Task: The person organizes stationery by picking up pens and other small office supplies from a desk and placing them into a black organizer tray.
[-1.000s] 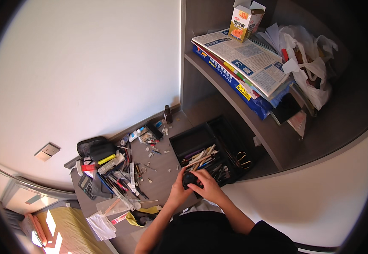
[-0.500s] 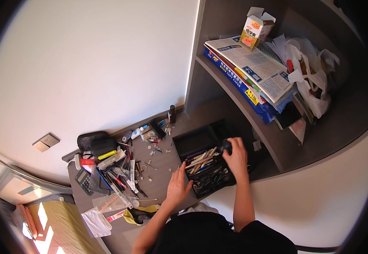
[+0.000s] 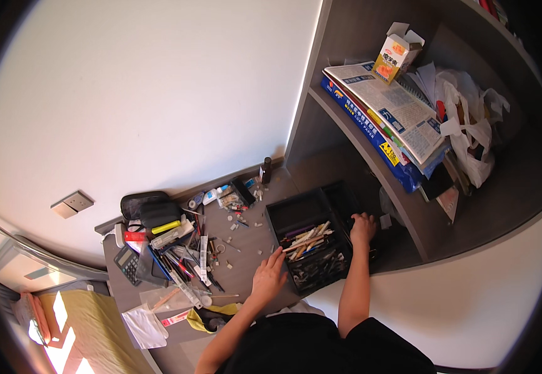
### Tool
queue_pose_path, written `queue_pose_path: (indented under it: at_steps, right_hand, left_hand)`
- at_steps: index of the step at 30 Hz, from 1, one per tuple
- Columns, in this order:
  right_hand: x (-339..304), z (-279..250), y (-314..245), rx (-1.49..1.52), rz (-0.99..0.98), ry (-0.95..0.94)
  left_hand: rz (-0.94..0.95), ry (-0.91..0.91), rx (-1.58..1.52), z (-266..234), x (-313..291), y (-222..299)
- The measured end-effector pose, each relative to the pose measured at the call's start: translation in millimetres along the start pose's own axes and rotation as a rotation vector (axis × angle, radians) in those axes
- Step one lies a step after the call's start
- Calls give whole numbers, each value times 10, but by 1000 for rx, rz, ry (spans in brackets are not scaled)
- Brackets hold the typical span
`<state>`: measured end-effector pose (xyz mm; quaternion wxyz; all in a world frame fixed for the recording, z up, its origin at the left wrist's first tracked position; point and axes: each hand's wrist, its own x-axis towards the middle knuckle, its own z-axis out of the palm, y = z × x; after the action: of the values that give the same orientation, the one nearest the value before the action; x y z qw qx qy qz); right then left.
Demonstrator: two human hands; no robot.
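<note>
Already the tray (image 3: 293, 215) holds pencils (image 3: 311, 239), stationery (image 3: 174, 262) litters nine o'clock, left hand (image 3: 268, 278) spread, right hand (image 3: 362, 229) (contents unclear) at three.

Hands (image 3: 268, 280) by blk tray (image 3: 292, 213) w/ pens (image 3: 309, 240)

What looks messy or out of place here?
A jumbled heap of pens spreads over the desk beside the calculator, and small pale bits lie scattered nearby, as if spilled, outside the black tray. Up on the shelf, a box has its top flaps open.
</note>
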<state>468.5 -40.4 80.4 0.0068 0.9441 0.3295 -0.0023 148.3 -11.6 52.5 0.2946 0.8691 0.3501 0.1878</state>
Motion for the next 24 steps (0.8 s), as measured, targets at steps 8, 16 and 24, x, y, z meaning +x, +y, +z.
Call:
queue_pose_path:
  at_steps: [8,16,24]
  right_hand:
    - [11,184,-8,31,21,-50]
    - [-224,-131,-530,255,-255,112]
    - [-264,69,-1909,723,-961,156]
  left_hand:
    - [-3,-26,-13,-71,15,17]
    - [-3,-34,-20,-45,-7,-43]
    - [31,20,-86,-64,-48,-272]
